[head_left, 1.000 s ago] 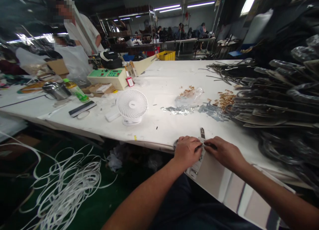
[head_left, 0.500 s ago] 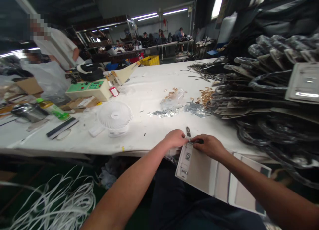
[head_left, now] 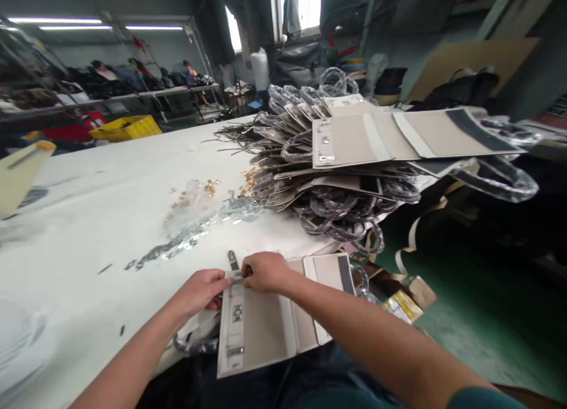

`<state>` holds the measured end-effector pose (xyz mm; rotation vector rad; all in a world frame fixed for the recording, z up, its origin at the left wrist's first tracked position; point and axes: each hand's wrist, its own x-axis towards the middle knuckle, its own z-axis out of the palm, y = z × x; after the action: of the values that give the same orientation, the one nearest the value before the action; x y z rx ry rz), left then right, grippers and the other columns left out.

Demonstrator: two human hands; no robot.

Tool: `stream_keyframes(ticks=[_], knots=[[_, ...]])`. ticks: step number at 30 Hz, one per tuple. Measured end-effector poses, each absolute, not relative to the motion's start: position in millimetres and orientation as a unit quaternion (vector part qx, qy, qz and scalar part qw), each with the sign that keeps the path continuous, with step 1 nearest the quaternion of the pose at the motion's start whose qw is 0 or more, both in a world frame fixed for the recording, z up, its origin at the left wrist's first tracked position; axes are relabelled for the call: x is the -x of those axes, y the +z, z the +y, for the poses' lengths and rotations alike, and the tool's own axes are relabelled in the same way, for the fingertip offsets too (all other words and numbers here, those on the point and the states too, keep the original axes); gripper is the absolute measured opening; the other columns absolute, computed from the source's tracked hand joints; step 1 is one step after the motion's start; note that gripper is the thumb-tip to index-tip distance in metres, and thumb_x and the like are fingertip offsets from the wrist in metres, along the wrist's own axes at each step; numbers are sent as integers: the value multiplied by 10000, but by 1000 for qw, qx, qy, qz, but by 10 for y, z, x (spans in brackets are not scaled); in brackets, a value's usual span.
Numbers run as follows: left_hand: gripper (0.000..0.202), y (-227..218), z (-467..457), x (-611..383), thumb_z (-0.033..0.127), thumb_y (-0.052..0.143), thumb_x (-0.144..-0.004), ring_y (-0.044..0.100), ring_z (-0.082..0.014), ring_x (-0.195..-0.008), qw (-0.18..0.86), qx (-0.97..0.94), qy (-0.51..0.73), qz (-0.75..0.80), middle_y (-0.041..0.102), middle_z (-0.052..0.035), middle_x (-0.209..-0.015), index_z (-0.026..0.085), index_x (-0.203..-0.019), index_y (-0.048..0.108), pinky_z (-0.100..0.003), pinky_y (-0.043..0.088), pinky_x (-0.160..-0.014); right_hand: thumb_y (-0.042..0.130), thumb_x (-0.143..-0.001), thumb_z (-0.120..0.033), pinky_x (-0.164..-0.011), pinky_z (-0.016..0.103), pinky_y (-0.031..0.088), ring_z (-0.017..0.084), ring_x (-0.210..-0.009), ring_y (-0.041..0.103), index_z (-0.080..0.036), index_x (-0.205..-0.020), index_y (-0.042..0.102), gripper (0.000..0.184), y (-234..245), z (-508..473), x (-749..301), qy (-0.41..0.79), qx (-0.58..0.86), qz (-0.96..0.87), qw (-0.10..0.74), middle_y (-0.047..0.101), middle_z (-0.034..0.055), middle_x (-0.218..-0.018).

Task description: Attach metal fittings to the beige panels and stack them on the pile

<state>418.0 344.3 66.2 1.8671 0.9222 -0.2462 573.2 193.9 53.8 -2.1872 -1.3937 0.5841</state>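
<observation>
A beige bag panel (head_left: 263, 323) lies tilted over my lap at the table's front edge. Metal fittings (head_left: 237, 313) run down its pale left strip. My left hand (head_left: 201, 294) pinches the panel's upper left edge between thumb and fingers. My right hand (head_left: 266, 272) is closed at the top of the same strip, its curled fingers around something dark and mostly hidden. Just beyond the fingers, a narrow metal piece (head_left: 233, 259) sticks out over the white table. A plastic-wrapped handle (head_left: 197, 344) shows below my left hand.
Piled bag pieces (head_left: 301, 173) with wrapped handles stand on the right, another beige panel (head_left: 349, 137) on top. Silver metal bits (head_left: 181, 239) and gold ones (head_left: 248, 182) lie on the white table (head_left: 88, 202). At the left edge is a blurred white fan (head_left: 20, 338).
The view has swung to the right, showing more of the pile and floor. Both hands stay at the panel's upper left corner; the left hand now grips slightly lower along the edge.
</observation>
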Motion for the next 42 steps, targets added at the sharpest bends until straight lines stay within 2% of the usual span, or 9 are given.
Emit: stream_keyframes(ticks=[4,9,15,18,21,23,25,36,42], knots=[[446,673,3253,-4141,645,607,-801,514,-180,-524,431,-821,-99,360,464,42,-510,235,-672,484,-286,368,-548,767,-873,-237,-697,272,413,211,-882,688,-287,-953,817,107,494,1855,-5681,221,795,-512,239,787,-29,-955],[306,552,3222,-4099,346,672,-831,410,-128,-589,395,-824,-52,403,407,61,-534,196,-613,518,-284,253,-595,787,-862,-232,-657,286,358,215,-842,668,-259,-890,779,40,375,1897,-5705,244,780,-534,215,768,-2,-905],[256,450,3176,-4047,310,716,-872,488,-143,-675,383,-830,-40,403,530,45,-632,179,-675,619,-278,308,-634,726,-867,-261,-665,293,406,208,-784,660,-254,-830,755,47,371,1857,-5715,251,763,-555,216,748,-10,-839],[207,424,3172,-4037,329,726,-868,522,-157,-685,383,-830,-44,404,585,22,-674,180,-731,685,-281,354,-649,763,-874,-396,-553,280,408,183,-612,611,-231,-822,772,173,554,1775,-5704,275,730,-527,338,694,2,-696],[143,403,3192,-4043,322,736,-853,564,-171,-693,389,-825,-49,407,653,-7,-733,184,-813,750,-286,398,-659,825,-904,-530,-423,264,363,148,-450,493,-212,-789,714,356,825,1729,-5627,271,653,-420,569,583,-21,-577],[132,392,3212,-4054,311,739,-848,587,-180,-704,394,-823,-52,406,672,-20,-750,185,-828,771,-289,417,-662,850,-918,-466,-420,258,395,130,-439,462,-216,-723,626,389,949,1765,-5541,250,553,-361,708,536,-45,-584],[119,386,3231,-4068,287,746,-836,595,-186,-706,399,-821,-56,404,667,-27,-734,178,-797,775,-290,431,-663,840,-912,-371,-426,255,417,118,-445,450,-209,-664,556,410,968,1857,-5456,223,463,-336,789,508,-54,-602],[126,394,3291,-4133,219,796,-792,581,-177,-660,447,-795,-72,403,627,-19,-656,154,-704,733,-295,430,-637,716,-775,-262,-359,237,332,100,-408,349,-218,-615,493,278,649,2173,-5394,198,448,-225,842,418,-68,-565],[258,484,3281,-4129,158,794,-777,536,-171,-649,481,-764,-70,424,510,9,-562,163,-580,627,-307,407,-661,764,-900,-260,-396,265,366,118,-412,402,-228,-628,483,392,606,2159,-5196,165,457,-351,800,456,-62,-560]])
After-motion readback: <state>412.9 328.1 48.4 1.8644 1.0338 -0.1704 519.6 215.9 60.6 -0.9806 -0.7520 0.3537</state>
